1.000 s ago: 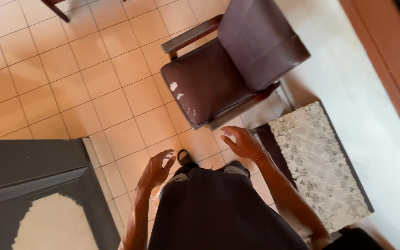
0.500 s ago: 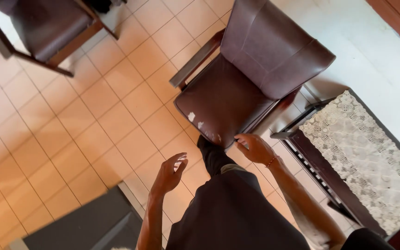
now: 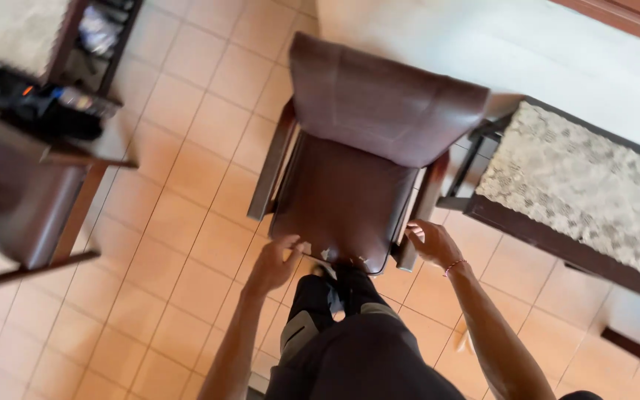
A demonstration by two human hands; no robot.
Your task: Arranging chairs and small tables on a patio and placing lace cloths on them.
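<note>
Armchair (image 3: 350, 185) on tan tiled floor (image 3: 187, 185)

Soft, even daylight fills the frame, warm in tone, with the brightest patch on the pale wall (image 3: 483, 44) at the upper right, which looks nearly washed out. The brown armchair (image 3: 357, 163) at centre carries a dull sheen on its backrest and seat, without hard glare. Shadows are faint and diffuse, darkest under the chair and beneath the stone-topped table (image 3: 579, 185) at right. Motion blur smears the whole picture; the dark chair (image 3: 24, 200) and clutter at the left edge are smeared most. The tile lines of the floor (image 3: 172, 237) slant and fan outward toward the edges, a wide-angle stretch
</note>
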